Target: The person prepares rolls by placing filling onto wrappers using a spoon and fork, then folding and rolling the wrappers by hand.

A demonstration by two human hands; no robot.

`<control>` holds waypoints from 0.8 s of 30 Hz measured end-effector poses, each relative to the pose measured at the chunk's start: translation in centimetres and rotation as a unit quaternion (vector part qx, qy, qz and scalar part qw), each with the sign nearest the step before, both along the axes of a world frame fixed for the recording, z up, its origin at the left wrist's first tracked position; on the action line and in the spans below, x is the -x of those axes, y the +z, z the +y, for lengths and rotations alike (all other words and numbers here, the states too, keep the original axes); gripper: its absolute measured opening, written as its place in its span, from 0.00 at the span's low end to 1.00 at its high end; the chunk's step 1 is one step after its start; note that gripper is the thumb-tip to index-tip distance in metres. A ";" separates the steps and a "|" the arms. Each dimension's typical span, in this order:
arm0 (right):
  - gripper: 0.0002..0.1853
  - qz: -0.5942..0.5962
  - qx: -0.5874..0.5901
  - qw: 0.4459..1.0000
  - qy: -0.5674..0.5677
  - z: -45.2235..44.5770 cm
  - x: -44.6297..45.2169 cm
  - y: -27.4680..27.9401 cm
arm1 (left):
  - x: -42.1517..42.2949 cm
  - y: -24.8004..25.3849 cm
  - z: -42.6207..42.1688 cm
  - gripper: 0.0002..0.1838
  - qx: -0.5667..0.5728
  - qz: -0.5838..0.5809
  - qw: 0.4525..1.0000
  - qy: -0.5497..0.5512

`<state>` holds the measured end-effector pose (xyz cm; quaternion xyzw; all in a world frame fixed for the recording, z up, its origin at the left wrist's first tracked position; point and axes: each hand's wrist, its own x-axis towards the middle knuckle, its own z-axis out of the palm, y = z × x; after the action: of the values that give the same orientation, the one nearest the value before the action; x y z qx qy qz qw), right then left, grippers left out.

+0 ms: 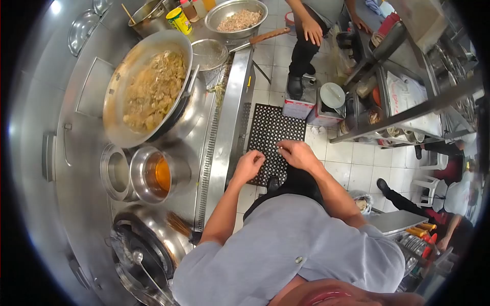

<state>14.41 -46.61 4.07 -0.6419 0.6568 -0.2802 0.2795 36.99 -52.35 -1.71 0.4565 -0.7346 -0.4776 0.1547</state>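
Note:
My left hand (250, 166) hovers in front of my waist, near the edge of the steel cooking range (224, 132). Its fingers are curled in, and nothing shows in them. My right hand (298, 154) is a short way off to the right, also with bent fingers and nothing visible in it. A gap separates the two hands, and neither touches anything. Below them lies a black perforated floor mat (275, 125). On the range to the left, a large wok (115, 99) stands tilted, with cooked chunky food (158, 92) inside.
A pot (176, 173) of orange liquid and a second wok (158, 224) sit along the range. A wire strainer (210, 55) lies by the large wok. Beyond is a bowl (260, 25) of minced food. A person (306, 35) sits ahead; metal shelving (403, 115) stands right.

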 end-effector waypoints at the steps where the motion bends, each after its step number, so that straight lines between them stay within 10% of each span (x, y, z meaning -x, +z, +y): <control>1: 0.12 -0.015 -0.002 1.000 0.001 -2.5 1.0 -0.1 | 0.4 -0.6 -0.5 0.09 0.000 -0.003 1.000 0.001; 12: 0.26 -0.122 0.089 0.973 -0.171 -48.9 14.8 -0.7 | 17.8 5.7 -27.3 0.17 -0.271 0.305 0.863 0.299; 14: 0.25 -0.323 -0.224 0.916 -0.085 -54.1 14.8 -0.1 | 21.1 5.3 -35.5 0.17 -0.242 0.330 0.861 0.301; 17: 0.19 -0.119 -0.269 0.956 0.003 -57.2 16.7 -0.3 | 23.6 5.7 -43.3 0.17 -0.188 0.280 0.865 0.372; 18: 0.17 0.024 -0.097 0.993 0.068 -57.6 17.6 -1.2 | 24.1 5.5 -44.3 0.17 -0.195 0.281 0.858 0.383; 24: 0.19 0.049 -0.062 0.989 0.125 -53.4 18.7 5.5 | 27.2 8.4 -45.4 0.15 -0.344 0.351 0.789 0.368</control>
<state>-4.30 -99.96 9.52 -0.7134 0.6002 -0.1697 0.3193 9.79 -97.71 6.70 0.5166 -0.1929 -0.7328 0.3986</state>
